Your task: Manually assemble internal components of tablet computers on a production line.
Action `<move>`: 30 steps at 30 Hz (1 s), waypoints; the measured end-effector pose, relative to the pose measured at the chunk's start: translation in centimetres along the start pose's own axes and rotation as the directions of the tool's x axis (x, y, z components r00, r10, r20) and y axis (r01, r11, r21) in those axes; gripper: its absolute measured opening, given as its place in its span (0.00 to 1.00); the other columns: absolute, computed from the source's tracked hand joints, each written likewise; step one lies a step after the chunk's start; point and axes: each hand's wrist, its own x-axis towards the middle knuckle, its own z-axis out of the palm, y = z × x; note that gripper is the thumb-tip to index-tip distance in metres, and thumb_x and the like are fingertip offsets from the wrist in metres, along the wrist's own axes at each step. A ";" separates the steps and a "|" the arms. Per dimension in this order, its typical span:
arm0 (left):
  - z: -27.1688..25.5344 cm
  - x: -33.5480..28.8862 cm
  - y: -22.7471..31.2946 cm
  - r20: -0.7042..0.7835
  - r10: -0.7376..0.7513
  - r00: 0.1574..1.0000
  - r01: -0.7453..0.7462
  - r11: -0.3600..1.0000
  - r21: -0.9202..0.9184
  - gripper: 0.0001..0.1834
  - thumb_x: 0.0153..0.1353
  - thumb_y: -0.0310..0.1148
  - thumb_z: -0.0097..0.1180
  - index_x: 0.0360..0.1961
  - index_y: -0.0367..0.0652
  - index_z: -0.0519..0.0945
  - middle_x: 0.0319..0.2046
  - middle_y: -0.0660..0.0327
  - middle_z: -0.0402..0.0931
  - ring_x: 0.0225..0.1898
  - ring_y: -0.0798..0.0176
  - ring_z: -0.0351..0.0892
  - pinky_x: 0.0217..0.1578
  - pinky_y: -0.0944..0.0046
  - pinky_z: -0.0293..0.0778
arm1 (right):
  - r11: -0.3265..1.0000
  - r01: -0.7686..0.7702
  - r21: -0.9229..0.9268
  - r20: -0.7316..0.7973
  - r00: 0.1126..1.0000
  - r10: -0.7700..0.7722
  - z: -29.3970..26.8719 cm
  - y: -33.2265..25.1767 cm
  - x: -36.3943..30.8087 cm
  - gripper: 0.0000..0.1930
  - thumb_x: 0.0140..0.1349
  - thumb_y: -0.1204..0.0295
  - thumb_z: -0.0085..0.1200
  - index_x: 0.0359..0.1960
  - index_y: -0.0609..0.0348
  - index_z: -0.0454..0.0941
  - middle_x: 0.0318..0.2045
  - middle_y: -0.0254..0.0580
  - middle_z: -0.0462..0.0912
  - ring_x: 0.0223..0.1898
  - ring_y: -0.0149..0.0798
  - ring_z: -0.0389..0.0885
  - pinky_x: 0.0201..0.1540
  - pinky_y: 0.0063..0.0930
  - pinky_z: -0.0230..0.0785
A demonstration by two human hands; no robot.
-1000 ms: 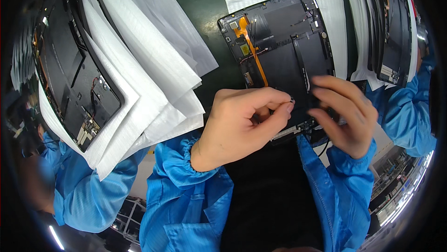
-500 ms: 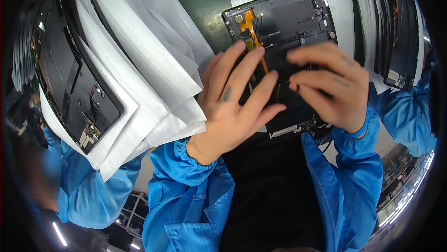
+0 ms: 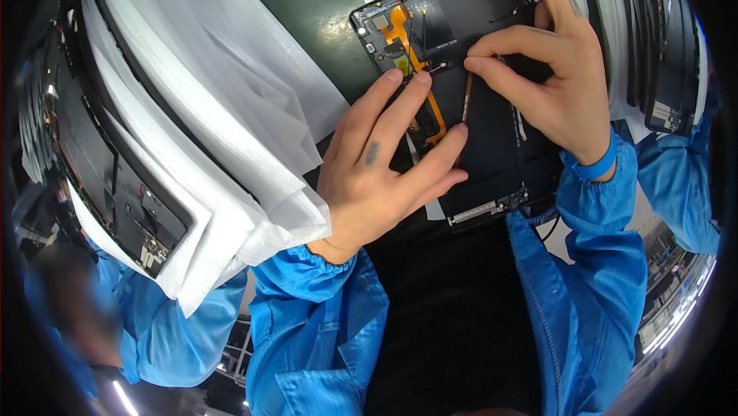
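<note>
Step, as judged: laying the thin strip (image 3: 467,99) in the black housing (image 3: 496,161), 1 o'clock. My right hand (image 3: 552,70) appears to pinch the strip's 12 o'clock end; my left hand (image 3: 375,162) is spread. Next calls for straight alignment. Surface: green bench (image 3: 319,20); white sheets (image 3: 231,112), 10 o'clock; co-worker's sleeve (image 3: 173,343), 8 o'clock.

I wear a bright blue work jacket (image 3: 596,293), its cloth slightly glossy and finely striped, open over a black top (image 3: 453,324). The cuffs (image 3: 334,256) are gathered, and a pocket (image 3: 323,393) sits on the left front. A smooth blue wristband (image 3: 596,166) shows between my right hand (image 3: 561,70) and sleeve (image 3: 603,208). My left hand (image 3: 369,193) bears a small mark (image 3: 372,153).
</note>
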 end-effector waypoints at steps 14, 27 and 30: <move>-0.2 0.3 -0.1 0.018 0.004 1.000 -0.005 0.998 0.061 0.29 0.42 0.43 0.78 0.51 0.60 0.89 0.63 0.50 0.71 0.64 0.41 0.71 0.63 0.50 0.73 | 0.991 -0.114 0.072 -0.026 0.993 0.116 -0.2 -1.5 1.1 0.09 0.46 0.80 0.73 0.31 0.61 0.89 0.54 0.55 0.73 0.54 0.49 0.76 0.58 0.37 0.69; 1.0 2.4 2.1 -0.026 -0.096 0.995 0.100 0.954 0.282 0.32 0.50 0.39 0.76 0.59 0.56 0.84 0.59 0.47 0.68 0.53 0.43 0.71 0.52 0.52 0.75 | 0.976 -0.185 0.119 -0.050 0.980 0.192 -1.0 -1.4 0.9 0.10 0.47 0.83 0.72 0.34 0.64 0.89 0.53 0.53 0.75 0.51 0.45 0.79 0.51 0.30 0.72; 1.0 2.7 2.4 -0.030 -0.122 0.992 0.126 0.943 0.308 0.32 0.51 0.39 0.75 0.60 0.55 0.83 0.57 0.48 0.68 0.51 0.43 0.70 0.50 0.52 0.75 | 0.981 -0.189 0.032 -0.045 0.981 0.191 -1.5 -1.3 0.5 0.11 0.50 0.84 0.70 0.37 0.65 0.88 0.54 0.52 0.77 0.49 0.44 0.81 0.44 0.27 0.71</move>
